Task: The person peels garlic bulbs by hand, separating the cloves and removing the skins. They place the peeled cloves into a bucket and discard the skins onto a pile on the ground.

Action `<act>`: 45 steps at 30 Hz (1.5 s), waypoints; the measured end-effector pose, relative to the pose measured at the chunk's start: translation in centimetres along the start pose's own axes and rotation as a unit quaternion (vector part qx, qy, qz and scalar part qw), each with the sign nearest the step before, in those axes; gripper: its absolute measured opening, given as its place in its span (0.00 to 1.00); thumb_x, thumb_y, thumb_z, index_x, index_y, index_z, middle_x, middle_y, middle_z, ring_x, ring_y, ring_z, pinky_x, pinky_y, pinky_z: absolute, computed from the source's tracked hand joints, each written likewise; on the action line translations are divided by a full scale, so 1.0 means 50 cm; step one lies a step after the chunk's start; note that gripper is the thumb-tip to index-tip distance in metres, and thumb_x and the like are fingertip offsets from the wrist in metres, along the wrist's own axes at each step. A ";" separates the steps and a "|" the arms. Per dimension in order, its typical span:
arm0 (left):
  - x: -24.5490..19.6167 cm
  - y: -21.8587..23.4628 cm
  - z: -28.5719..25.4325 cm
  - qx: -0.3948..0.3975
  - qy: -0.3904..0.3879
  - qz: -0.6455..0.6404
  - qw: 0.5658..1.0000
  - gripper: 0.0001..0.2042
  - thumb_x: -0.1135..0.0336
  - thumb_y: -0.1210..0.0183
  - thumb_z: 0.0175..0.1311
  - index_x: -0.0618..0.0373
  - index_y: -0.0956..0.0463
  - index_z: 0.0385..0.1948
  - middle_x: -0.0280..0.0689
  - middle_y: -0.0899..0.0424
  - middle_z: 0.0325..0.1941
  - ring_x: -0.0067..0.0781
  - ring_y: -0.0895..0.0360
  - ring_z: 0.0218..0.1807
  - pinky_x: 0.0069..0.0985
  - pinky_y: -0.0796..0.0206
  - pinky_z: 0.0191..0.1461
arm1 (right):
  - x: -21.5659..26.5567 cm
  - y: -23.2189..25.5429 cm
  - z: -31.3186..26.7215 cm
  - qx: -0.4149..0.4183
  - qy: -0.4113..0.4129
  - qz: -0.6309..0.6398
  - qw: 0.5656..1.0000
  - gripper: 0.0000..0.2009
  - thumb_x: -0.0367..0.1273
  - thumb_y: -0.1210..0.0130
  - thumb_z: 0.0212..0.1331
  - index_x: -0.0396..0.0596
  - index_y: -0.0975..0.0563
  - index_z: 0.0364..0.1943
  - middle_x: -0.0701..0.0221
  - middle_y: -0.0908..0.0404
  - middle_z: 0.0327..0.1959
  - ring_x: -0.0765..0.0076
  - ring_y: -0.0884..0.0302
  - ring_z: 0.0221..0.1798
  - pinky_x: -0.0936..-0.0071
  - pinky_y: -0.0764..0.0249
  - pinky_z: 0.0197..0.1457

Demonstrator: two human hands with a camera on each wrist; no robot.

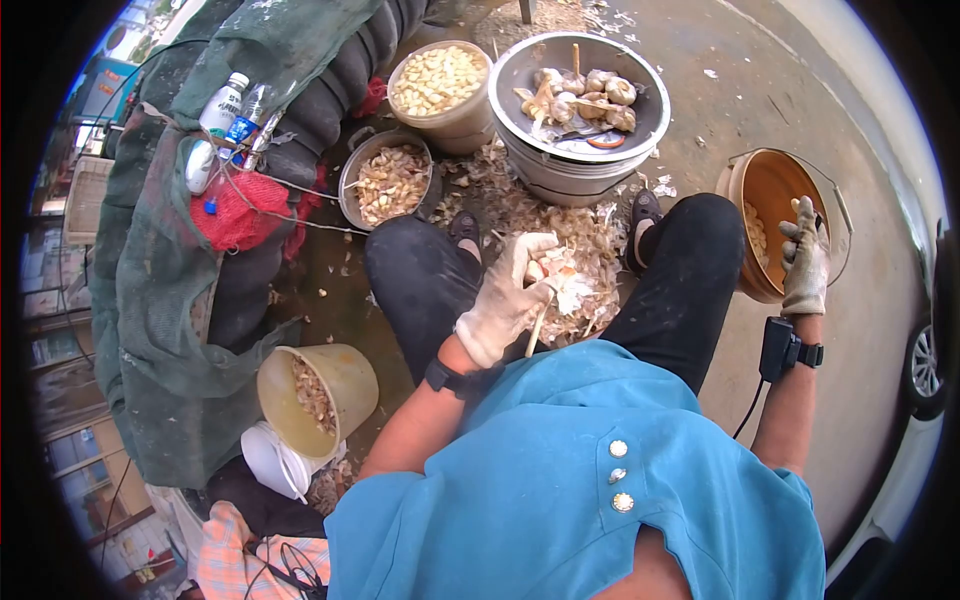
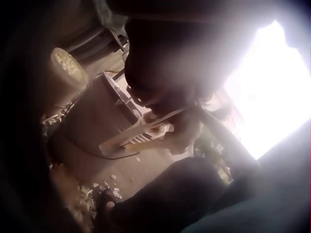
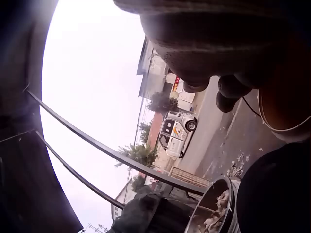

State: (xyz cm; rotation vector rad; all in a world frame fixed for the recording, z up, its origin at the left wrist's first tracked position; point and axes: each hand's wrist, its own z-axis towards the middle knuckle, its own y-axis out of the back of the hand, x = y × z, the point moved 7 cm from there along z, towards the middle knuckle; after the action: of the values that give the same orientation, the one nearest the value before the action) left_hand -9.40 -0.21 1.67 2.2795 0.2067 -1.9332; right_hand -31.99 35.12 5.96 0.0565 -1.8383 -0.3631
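My gloved left hand (image 1: 510, 300) grips a garlic bulb (image 1: 536, 270) between my knees, its dry stalk pointing down toward my lap. Loose papery skin (image 1: 572, 290) shows just beside the fingers. In the left wrist view, pale stalks (image 2: 127, 138) stick out below the dark, shaded hand. Out to the right, my gloved right hand (image 1: 806, 262) hangs at the rim of a brown bucket (image 1: 765, 172) with peeled cloves (image 1: 756, 232) inside. Its fingers are loosely bent, and nothing shows in them. The right wrist view has these fingers (image 3: 231, 90) dark against the street.
Ahead stands a bucket topped by a grey basin (image 1: 645, 75) of garlic bulbs (image 1: 600, 95). Left of it are a tub of peeled cloves (image 1: 437, 80) and a pot (image 1: 425, 190) of cloves. A tipped pail (image 1: 355, 385) lies left. Garlic skins (image 1: 590, 225) litter the ground between my feet.
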 end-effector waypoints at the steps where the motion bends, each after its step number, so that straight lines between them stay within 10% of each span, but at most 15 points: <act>1: 0.004 -0.005 0.002 0.004 -0.002 0.007 1.000 0.26 0.78 0.47 0.54 0.60 0.33 0.59 0.38 0.23 0.48 0.26 0.24 0.46 0.22 0.29 0.50 | -0.017 -0.019 -0.007 0.018 0.000 0.019 1.000 0.19 0.51 0.43 0.64 0.52 0.25 0.42 0.80 0.26 0.25 0.92 0.46 0.15 0.89 0.49 0.16; 7: -0.029 -0.030 0.001 -0.008 -0.118 0.159 0.980 0.28 0.70 0.39 0.61 0.60 0.38 0.63 0.46 0.22 0.55 0.31 0.21 0.47 0.25 0.29 0.54 | -0.021 -0.273 -0.228 0.374 -0.053 0.047 0.925 0.17 0.46 0.43 0.65 0.49 0.24 0.46 0.81 0.26 0.26 0.93 0.38 0.20 0.91 0.45 0.20; 13: -0.027 -0.036 -0.009 0.000 -0.138 0.161 0.977 0.35 0.71 0.40 0.61 0.59 0.49 0.69 0.52 0.26 0.60 0.42 0.22 0.56 0.31 0.31 0.61 | -0.037 -0.398 -0.357 0.512 0.047 -0.149 0.845 0.25 0.48 0.38 0.59 0.39 0.23 0.49 0.63 0.17 0.43 0.70 0.21 0.48 0.72 0.26 0.52; 29: -0.050 -0.007 -0.005 -0.043 -0.106 0.231 0.966 0.22 0.74 0.43 0.47 0.56 0.25 0.50 0.42 0.22 0.50 0.40 0.22 0.50 0.30 0.30 0.54 | -0.042 -0.407 -0.390 0.534 -0.109 -0.001 0.838 0.18 0.45 0.46 0.68 0.43 0.25 0.46 0.74 0.21 0.35 0.84 0.26 0.36 0.82 0.29 0.35; 37: -0.007 -0.019 -0.019 0.044 0.084 -0.278 0.956 0.17 0.72 0.43 0.66 0.65 0.31 0.54 0.38 0.21 0.42 0.27 0.20 0.43 0.27 0.27 0.54 | -0.096 -0.410 -0.397 0.597 -0.224 0.148 0.756 0.12 0.43 0.50 0.71 0.49 0.25 0.41 0.82 0.31 0.25 0.88 0.44 0.21 0.87 0.48 0.20; 39: 0.012 -0.016 -0.023 0.061 0.083 -0.304 0.947 0.20 0.70 0.41 0.64 0.65 0.32 0.56 0.40 0.21 0.45 0.29 0.21 0.46 0.29 0.27 0.57 | -0.098 -0.411 -0.409 0.551 -0.348 0.242 0.719 0.12 0.42 0.51 0.71 0.50 0.26 0.41 0.81 0.29 0.27 0.88 0.42 0.21 0.87 0.48 0.20; 45: 0.010 0.007 -0.023 0.031 -0.038 -0.263 0.964 0.21 0.62 0.39 0.64 0.63 0.30 0.55 0.38 0.22 0.52 0.27 0.23 0.52 0.25 0.30 0.57 | -0.092 -0.412 -0.415 0.549 -0.378 0.277 0.692 0.11 0.41 0.49 0.71 0.50 0.28 0.43 0.79 0.30 0.28 0.88 0.44 0.20 0.90 0.49 0.17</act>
State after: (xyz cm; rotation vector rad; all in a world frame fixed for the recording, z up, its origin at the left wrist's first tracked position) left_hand -8.15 -0.34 1.37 2.3538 0.8271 -2.2831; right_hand -14.08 12.05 1.20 0.1849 -2.4925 1.3888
